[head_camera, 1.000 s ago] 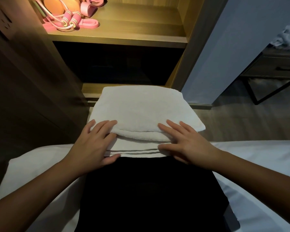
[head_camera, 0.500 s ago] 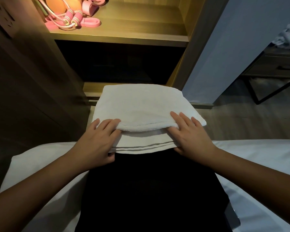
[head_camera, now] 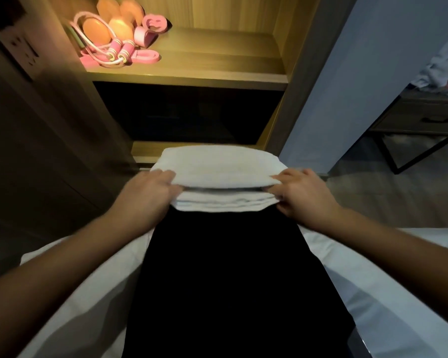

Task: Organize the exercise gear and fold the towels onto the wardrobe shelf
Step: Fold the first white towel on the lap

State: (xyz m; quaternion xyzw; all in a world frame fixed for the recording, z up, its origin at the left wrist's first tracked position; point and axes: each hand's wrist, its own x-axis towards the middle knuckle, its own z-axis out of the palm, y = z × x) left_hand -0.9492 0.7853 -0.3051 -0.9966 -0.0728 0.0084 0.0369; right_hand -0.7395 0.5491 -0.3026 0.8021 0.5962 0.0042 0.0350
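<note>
1. The light-brown wooden wardrobe fills the far side. Its upper shelf is lit warm yellow, and the compartment below it is dark.
2. A bed with a white sheet lies across the near side, on both sides of the forearms.
3. A long black cloth runs down the middle of the bed towards the wardrobe.
4. The folded white terry towel sits at the far end of the black cloth. It is in front of the wardrobe's low ledge and well below the lit shelf. It shows several stacked layers along its near edge.
5. The left hand grips the towel's near left corner, with the fingers over the top layer. It is blurred.
6. The right hand grips the near right corner, with the fingers curled round the edge.
7. The pink and orange exercise gear sits at the left end of the lit shelf. A pink-handled jump rope lies in front of orange oval pieces, touching a flat pink band.
</note>
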